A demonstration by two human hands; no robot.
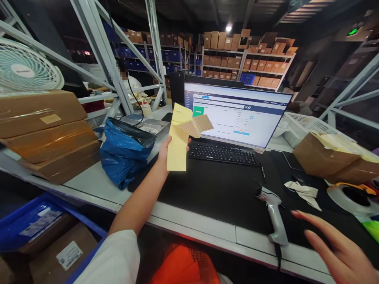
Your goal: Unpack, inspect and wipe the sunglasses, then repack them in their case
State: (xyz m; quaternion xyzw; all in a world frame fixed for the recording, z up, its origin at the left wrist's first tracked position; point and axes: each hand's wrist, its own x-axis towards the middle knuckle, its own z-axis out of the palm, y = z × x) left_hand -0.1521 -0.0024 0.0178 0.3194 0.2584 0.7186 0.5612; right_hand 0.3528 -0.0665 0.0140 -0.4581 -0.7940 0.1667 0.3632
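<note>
My left hand (164, 149) is raised in front of the monitor, closed around a long yellow paper sheet (177, 154). A tan sheet with rows of small marks (196, 127) sticks out to the right from the yellow paper. Its print is too small to read. My right hand (336, 244) is at the lower right over the black mat, fingers apart and holding nothing. Just left of it lies a grey-white barcode scanner (275, 217), its cable running over the desk's front edge. The keyboard (222, 154) is behind and to the right of my left hand.
A lit monitor (237, 118) stands at the back. On the left are a blue plastic bag (122, 154), stacked cardboard boxes (44, 134) and a fan (26, 67). An open carton (328, 156), a white cloth (304, 192) and a tape roll (352, 197) lie right. Another person sits beyond the frame.
</note>
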